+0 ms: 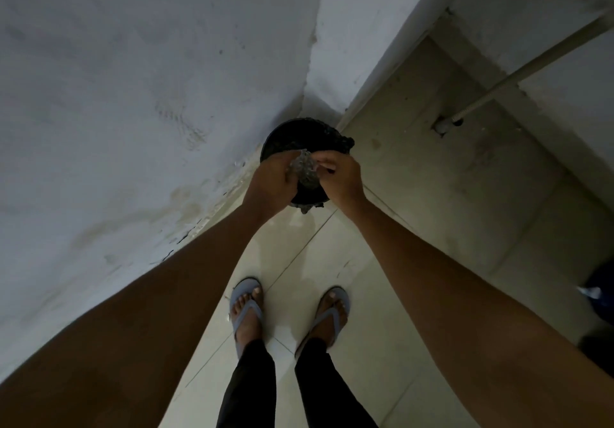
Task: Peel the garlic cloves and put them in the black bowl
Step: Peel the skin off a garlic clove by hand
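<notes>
Over a black bin point(300, 138) wedged in the corner where two pale, stained walls point(133, 95) meet, you stand with both bare arms stretched forward and down. Your left hand point(270, 183) and right hand point(340, 178) come together above the bin's mouth, each with fingers curled onto a small crumpled, greyish clump point(304, 168) held between them; what the clump is made of cannot be told in the dim light. The left grip closes on its near left side, the right pinches its right edge with fingertips point(324, 163) bent inward. A dark liner bunches over the bin's rim at the far right and at the near edge. No garlic cloves or black bowl can be made out in this view. Below your arms, your feet in grey flip-flops point(247, 308) rest on a light tiled floor point(382, 344), dark trouser legs point(249, 387) showing above them. To the right, a pale pipe point(531, 62) runs along a wall down to a fitting near the floor.
</notes>
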